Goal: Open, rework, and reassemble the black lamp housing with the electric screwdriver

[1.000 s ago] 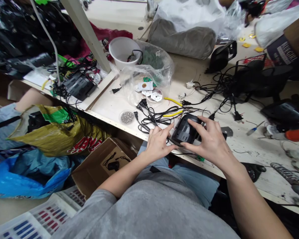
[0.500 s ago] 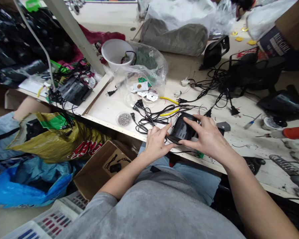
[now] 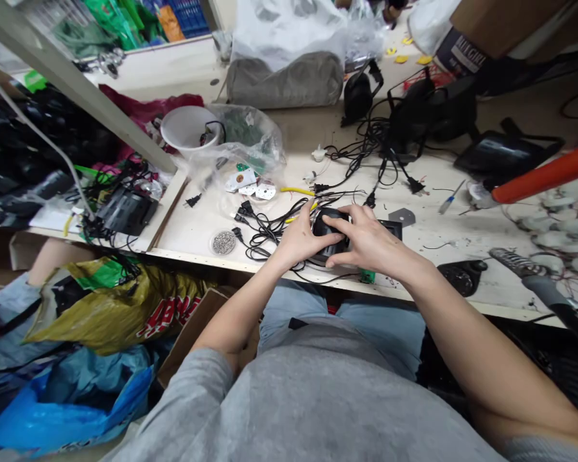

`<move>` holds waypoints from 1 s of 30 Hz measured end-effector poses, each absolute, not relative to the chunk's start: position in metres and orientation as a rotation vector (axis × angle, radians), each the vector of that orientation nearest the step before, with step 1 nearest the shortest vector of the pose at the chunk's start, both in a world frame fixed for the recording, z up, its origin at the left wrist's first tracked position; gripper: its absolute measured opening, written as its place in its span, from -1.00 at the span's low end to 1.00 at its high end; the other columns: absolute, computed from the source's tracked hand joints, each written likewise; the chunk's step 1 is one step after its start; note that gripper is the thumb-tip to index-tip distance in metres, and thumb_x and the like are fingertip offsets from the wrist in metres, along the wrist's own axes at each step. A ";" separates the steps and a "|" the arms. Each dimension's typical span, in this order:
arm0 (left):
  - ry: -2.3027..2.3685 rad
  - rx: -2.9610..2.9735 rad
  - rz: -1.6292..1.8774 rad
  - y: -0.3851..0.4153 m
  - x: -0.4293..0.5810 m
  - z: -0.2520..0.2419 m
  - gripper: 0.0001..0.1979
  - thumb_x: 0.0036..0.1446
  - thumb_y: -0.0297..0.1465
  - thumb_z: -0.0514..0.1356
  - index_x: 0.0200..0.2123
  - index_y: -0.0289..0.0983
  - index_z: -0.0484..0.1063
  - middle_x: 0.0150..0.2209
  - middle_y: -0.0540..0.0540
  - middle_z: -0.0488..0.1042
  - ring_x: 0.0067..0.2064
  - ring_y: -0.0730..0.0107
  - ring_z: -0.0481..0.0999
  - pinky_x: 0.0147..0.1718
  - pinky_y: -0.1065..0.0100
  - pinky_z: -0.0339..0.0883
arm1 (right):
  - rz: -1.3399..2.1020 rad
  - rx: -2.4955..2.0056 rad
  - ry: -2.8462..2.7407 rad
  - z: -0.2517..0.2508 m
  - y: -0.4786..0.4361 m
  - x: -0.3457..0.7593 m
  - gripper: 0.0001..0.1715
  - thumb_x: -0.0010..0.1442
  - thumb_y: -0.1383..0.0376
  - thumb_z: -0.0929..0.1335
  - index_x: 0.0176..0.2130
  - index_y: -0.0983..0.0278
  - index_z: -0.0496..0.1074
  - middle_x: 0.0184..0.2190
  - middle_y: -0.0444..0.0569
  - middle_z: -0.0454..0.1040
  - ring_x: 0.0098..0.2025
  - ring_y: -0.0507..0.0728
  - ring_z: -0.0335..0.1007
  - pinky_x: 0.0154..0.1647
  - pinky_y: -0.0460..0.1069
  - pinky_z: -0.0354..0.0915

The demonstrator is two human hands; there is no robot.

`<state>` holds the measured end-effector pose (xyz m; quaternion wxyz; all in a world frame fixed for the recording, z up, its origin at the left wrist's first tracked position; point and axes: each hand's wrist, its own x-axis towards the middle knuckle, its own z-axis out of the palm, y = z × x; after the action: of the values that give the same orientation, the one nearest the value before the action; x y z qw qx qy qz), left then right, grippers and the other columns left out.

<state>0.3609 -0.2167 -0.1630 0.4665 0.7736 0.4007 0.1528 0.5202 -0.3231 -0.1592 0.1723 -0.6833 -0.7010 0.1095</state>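
Note:
A small black plastic housing (image 3: 328, 228) rests near the front edge of the pale workbench (image 3: 192, 228). My left hand (image 3: 298, 242) grips its left side, fingers curled against it. Over its top and right side lies my right hand (image 3: 368, 244), fingers wrapped round it. Just left of the housing is a tangle of black power cords (image 3: 264, 224) with plugs. Two yellow wires (image 3: 296, 190) run behind it.
A small dish of screws (image 3: 224, 242) sits left of the cords. Behind are a clear bag of circuit boards (image 3: 250, 154), a white bowl (image 3: 189, 128), black lamp bodies (image 3: 433, 112), a soldering iron (image 3: 534, 282) and an orange handle (image 3: 544, 173). Bags and a carton crowd the floor at left.
The view has swung up and right. My left hand has closed in from beside the housing onto its left side; the right hand stays on it.

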 end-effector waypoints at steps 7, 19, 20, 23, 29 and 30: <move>1.050 1.901 0.243 -0.227 0.375 -0.158 0.07 -0.08 -0.18 0.43 0.43 -0.28 0.04 0.28 -0.30 0.36 0.28 -0.08 0.38 0.25 0.09 0.23 | 0.409 -1.819 -1.826 -0.171 -0.333 0.525 0.06 -0.05 -0.01 0.65 0.31 0.22 0.35 0.26 0.24 0.20 0.33 0.50 0.10 0.33 0.41 0.19; 1.057 1.469 0.577 -0.222 0.365 -0.159 0.02 -0.26 -0.29 0.51 0.30 -0.27 0.24 0.04 -0.23 0.54 0.10 0.01 0.53 0.14 0.10 0.36 | 0.936 -1.785 -0.781 -0.182 -0.353 0.465 -0.20 0.21 0.04 0.49 0.28 0.29 0.27 -0.12 0.10 0.59 -0.12 0.28 0.58 -0.04 0.13 0.46; 1.009 1.410 0.620 -0.222 0.361 -0.159 -0.05 -0.26 -0.28 0.51 0.25 -0.24 0.29 0.01 -0.19 0.55 0.06 0.04 0.55 0.11 0.13 0.38 | 0.976 -1.737 -0.758 -0.181 -0.348 0.459 -0.22 0.20 0.04 0.49 0.26 0.28 0.29 -0.07 0.10 0.59 -0.08 0.27 0.57 -0.02 0.12 0.45; 0.881 1.276 0.699 -0.222 0.346 -0.156 -0.29 -0.26 -0.28 0.50 0.04 -0.23 0.44 -0.07 -0.12 0.57 -0.02 0.16 0.57 0.01 0.25 0.42 | 0.989 -1.652 -0.721 -0.179 -0.333 0.448 -0.30 0.18 0.00 0.50 0.17 0.28 0.37 0.00 0.09 0.56 0.02 0.27 0.52 0.01 0.09 0.40; 0.856 1.009 0.777 -0.224 0.328 -0.150 -0.47 -0.16 -0.17 0.49 -0.10 -0.22 0.51 -0.07 -0.08 0.59 -0.03 0.28 0.58 -0.04 0.35 0.42 | 1.000 -1.582 -0.761 -0.176 -0.319 0.433 -0.39 0.13 0.01 0.50 0.07 0.26 0.47 -0.15 -0.01 0.59 -0.11 0.25 0.52 -0.11 0.06 0.38; 0.878 0.982 0.798 -0.224 0.327 -0.150 -0.47 -0.18 -0.16 0.50 -0.12 -0.22 0.52 -0.10 -0.07 0.60 -0.05 0.28 0.58 -0.04 0.35 0.42 | 0.995 -1.560 -0.775 -0.176 -0.318 0.432 -0.41 0.13 0.01 0.50 0.05 0.25 0.48 -0.18 -0.03 0.60 -0.14 0.24 0.52 -0.13 0.05 0.38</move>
<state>0.3272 -0.2237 -0.1503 0.7178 0.4439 0.3970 0.3607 0.4319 -0.3185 -0.1758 0.5377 -0.6557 -0.3256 0.4183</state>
